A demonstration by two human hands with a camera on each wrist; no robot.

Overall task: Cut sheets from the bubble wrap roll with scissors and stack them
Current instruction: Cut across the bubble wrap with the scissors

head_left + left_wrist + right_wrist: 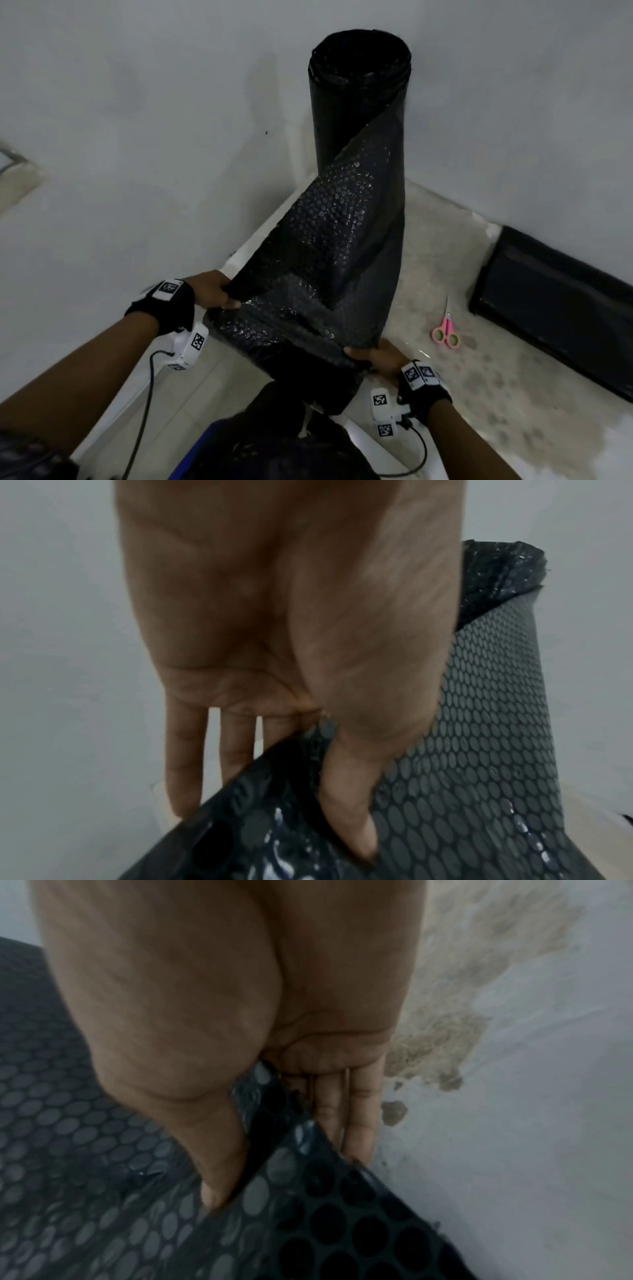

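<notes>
A tall black bubble wrap roll point(359, 85) stands upright in the corner. Its loose end point(318, 267) is pulled out toward me. My left hand point(219, 291) pinches the left edge of this sheet point(462, 750), thumb on top and fingers behind. My right hand point(373, 356) pinches the right edge of the sheet point(103, 1123) in the same way, thumb on the bubbled face. Pink-handled scissors point(445, 329) lie on the floor to the right of the sheet, held by neither hand.
A flat pile of black sheets point(555, 308) lies on the floor along the right wall. White walls point(137, 137) meet behind the roll. The floor point(496, 394) is pale with stained patches. Cables run from both wrist cameras.
</notes>
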